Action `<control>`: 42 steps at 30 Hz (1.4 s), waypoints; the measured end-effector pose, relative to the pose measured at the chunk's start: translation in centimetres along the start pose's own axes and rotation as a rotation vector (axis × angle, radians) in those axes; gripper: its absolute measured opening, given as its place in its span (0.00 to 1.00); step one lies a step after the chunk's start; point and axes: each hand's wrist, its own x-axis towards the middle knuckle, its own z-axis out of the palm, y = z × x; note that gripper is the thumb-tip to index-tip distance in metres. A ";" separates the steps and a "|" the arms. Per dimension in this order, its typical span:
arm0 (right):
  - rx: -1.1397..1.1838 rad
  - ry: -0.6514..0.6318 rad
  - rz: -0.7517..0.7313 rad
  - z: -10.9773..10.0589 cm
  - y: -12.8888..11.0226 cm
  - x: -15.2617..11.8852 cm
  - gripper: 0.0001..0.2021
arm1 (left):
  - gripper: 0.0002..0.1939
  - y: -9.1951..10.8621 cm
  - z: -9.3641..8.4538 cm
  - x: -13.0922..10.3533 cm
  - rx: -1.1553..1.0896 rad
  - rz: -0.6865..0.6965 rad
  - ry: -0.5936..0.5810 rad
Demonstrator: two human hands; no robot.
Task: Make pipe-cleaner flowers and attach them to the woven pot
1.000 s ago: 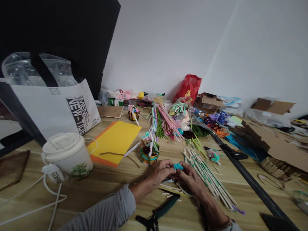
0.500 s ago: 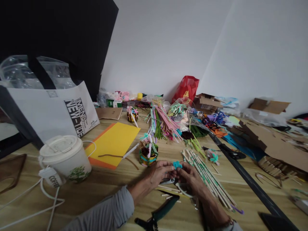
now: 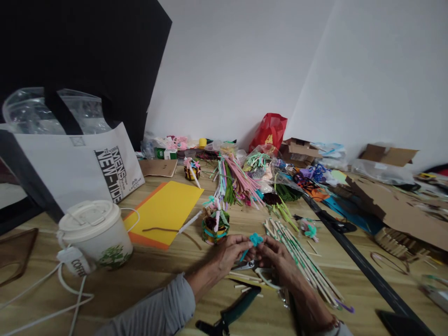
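Between my two hands is a small turquoise pipe-cleaner flower (image 3: 255, 239), with a short tail hanging down on its left side. My left hand (image 3: 235, 250) pinches it from the left with thumb and fingertips. From the right, my right hand (image 3: 275, 252) grips its other edge, the fingers curled and partly hidden. Under the hands lie scissors (image 3: 245, 265) and short cut sticks (image 3: 247, 276). Nearer to me rest green-handled pliers (image 3: 233, 312). Just beyond my left hand stands a small decorated pot (image 3: 215, 226) wrapped in green, yellow and turquoise.
A bundle of wooden sticks (image 3: 301, 261) lies right of my hands. Pipe cleaners (image 3: 238, 179) are heaped behind. Left are yellow sheets (image 3: 171, 205), a lidded coffee cup (image 3: 94, 233) and a white bag (image 3: 77, 163). Cardboard (image 3: 395, 205) lies at the right.
The turquoise flower has turned slightly in my fingers, and its tail now shows below it. Both hands stay in nearly the same place; the view has shifted a little.
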 end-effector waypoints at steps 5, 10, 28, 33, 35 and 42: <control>0.069 0.078 0.002 -0.4 0.6 0.4 0.18 | 0.14 -0.3 -0.2 -0.2 0.000 0.009 -0.004; 0.058 0.069 -0.022 -0.6 1.0 0.6 0.17 | 0.15 0.0 0.1 -0.2 -0.006 0.070 -0.004; -0.018 0.083 -0.049 -0.5 0.6 0.4 0.18 | 0.19 0.0 0.1 -0.1 0.065 0.070 0.081; -0.040 0.095 -0.079 -0.6 0.8 0.4 0.19 | 0.20 -0.1 0.1 -0.1 0.031 0.062 0.058; -0.053 0.096 -0.074 -0.5 0.9 0.4 0.19 | 0.21 -0.2 0.0 -0.1 0.022 0.047 0.064; -0.056 0.106 -0.065 -0.3 1.0 0.5 0.19 | 0.20 -0.4 -0.2 0.0 0.040 0.041 0.074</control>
